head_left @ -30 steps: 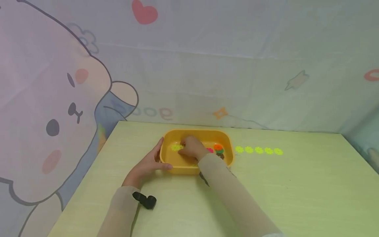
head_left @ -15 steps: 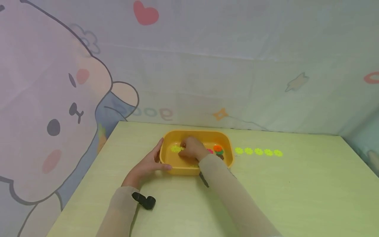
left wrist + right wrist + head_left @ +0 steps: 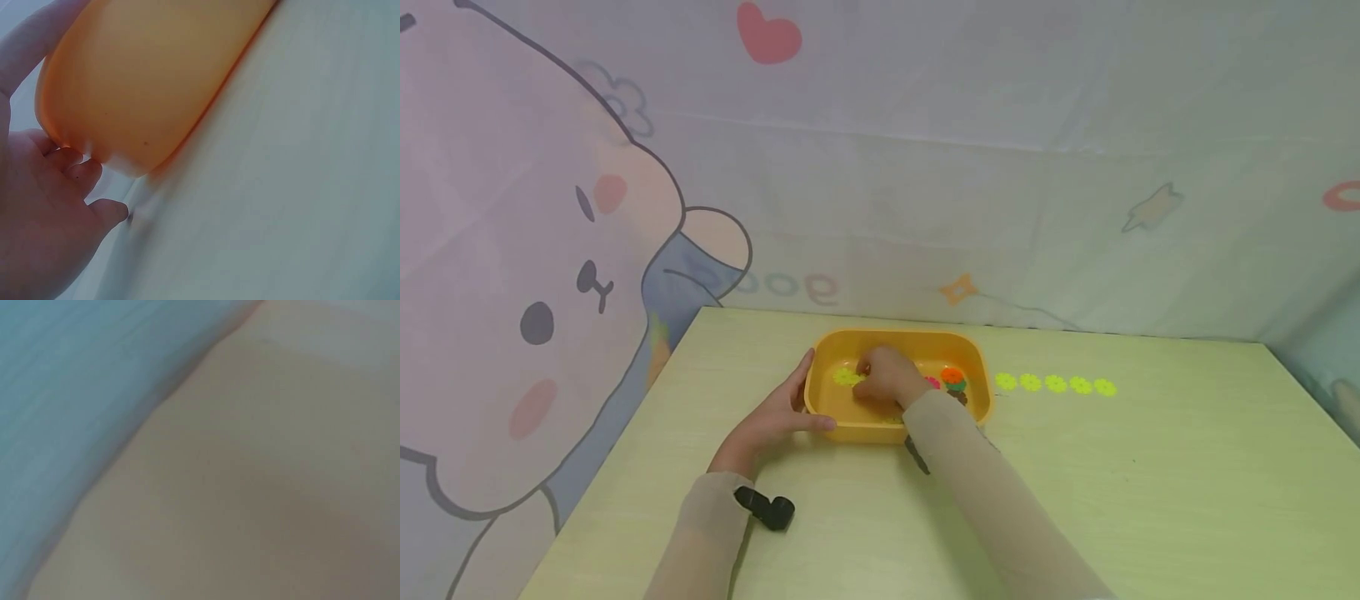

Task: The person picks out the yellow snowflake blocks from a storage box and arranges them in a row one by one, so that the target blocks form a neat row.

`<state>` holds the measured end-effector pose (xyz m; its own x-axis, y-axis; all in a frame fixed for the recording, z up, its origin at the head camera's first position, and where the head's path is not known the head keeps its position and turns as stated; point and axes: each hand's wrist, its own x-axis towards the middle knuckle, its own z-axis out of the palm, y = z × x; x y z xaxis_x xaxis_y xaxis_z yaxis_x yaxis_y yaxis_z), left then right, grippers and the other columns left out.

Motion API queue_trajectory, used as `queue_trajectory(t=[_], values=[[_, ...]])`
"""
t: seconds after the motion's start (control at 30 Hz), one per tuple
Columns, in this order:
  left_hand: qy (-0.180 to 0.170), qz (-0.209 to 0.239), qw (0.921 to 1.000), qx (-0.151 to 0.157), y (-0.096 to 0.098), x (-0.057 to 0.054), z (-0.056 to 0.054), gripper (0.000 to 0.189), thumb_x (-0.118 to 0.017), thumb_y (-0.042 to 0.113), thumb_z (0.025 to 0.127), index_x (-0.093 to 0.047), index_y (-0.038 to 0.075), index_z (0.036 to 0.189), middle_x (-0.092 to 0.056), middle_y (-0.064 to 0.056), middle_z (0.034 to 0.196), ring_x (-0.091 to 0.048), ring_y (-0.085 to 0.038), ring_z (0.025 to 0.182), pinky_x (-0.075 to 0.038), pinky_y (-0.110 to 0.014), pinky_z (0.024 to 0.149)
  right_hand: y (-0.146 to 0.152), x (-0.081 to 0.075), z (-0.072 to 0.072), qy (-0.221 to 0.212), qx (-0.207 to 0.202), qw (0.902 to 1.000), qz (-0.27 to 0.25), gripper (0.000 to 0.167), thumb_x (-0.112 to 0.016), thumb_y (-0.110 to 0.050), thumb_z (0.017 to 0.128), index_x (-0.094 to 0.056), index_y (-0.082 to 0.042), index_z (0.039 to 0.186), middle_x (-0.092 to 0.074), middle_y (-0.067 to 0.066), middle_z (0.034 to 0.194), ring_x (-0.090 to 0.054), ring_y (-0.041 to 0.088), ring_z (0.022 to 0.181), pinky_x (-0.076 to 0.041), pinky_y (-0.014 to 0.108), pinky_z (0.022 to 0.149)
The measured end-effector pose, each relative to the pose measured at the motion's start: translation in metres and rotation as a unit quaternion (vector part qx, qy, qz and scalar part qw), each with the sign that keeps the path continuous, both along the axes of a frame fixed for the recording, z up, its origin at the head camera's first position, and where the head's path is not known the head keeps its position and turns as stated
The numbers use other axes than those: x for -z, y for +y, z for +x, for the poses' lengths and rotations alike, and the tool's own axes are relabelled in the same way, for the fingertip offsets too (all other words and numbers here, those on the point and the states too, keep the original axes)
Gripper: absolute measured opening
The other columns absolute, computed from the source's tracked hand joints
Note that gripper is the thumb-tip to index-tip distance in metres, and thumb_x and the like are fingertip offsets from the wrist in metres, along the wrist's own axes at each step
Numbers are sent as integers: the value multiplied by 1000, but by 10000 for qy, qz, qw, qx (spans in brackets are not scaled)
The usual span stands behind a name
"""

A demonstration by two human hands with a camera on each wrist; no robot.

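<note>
A yellow-orange plastic tray point(image 3: 880, 432) stands on the table in the head view. My left hand point(image 3: 775, 417) grips its left end, thumb over the front rim and fingers along the side. The left wrist view shows that hand's fingertips point(image 3: 84, 172) against the orange wall. Inside the tray, my right hand point(image 3: 891, 375) has thumb and forefinger curled at a small yellow flower piece, its tips partly hidden. Another yellow flower piece point(image 3: 844, 377) lies beside them. Orange point(image 3: 952, 376), pink point(image 3: 932, 382) and brown point(image 3: 958, 397) flower pieces lie at the tray's right.
Several yellow flower pieces point(image 3: 1056, 384) form a row on the pale table point(image 3: 1150, 483), right of the tray. A printed cloth point(image 3: 910, 192) hangs behind the table's back edge. The right wrist view is filled mostly by a blurred sleeve point(image 3: 237, 487).
Both hands and the tray stay in place. The head view has shifted very slightly.
</note>
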<state>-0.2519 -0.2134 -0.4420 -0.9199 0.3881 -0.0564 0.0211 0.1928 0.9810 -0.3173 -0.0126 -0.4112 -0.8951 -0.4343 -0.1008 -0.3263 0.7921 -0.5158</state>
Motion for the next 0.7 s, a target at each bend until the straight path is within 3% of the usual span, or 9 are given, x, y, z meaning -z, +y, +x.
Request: queue_trajectory(t=[0.37, 0.5, 0.7], values=[[-44, -126, 9999, -30, 0, -1, 0, 110, -75, 9, 83, 6, 23, 156, 1, -2, 163, -7, -26, 149, -7, -46, 120, 0, 0, -2, -243, 125, 9996, -111, 30, -73, -13, 75, -70, 0, 102, -67, 8, 101, -56, 20, 84, -52, 32, 82], [-30, -128, 9999, -20, -1, -1, -1, 110, -75, 10, 82, 7, 23, 156, 1, -2, 163, -7, -27, 149, -7, -47, 120, 1, 1, -4, -429, 199, 9987, -210, 39, -73, -13, 74, -67, 1, 110, -65, 9, 105, -56, 22, 89, -52, 34, 85], [-16, -13, 10000, 48, -1, 0, 0, 110, -74, 6, 83, 8, 21, 155, 0, -5, 163, -9, -27, 148, -7, -45, 120, 5, 2, -10, -208, 120, 9977, -633, 48, -72, -13, 75, -64, 4, 119, -65, 16, 112, -59, 25, 98, -51, 37, 90]])
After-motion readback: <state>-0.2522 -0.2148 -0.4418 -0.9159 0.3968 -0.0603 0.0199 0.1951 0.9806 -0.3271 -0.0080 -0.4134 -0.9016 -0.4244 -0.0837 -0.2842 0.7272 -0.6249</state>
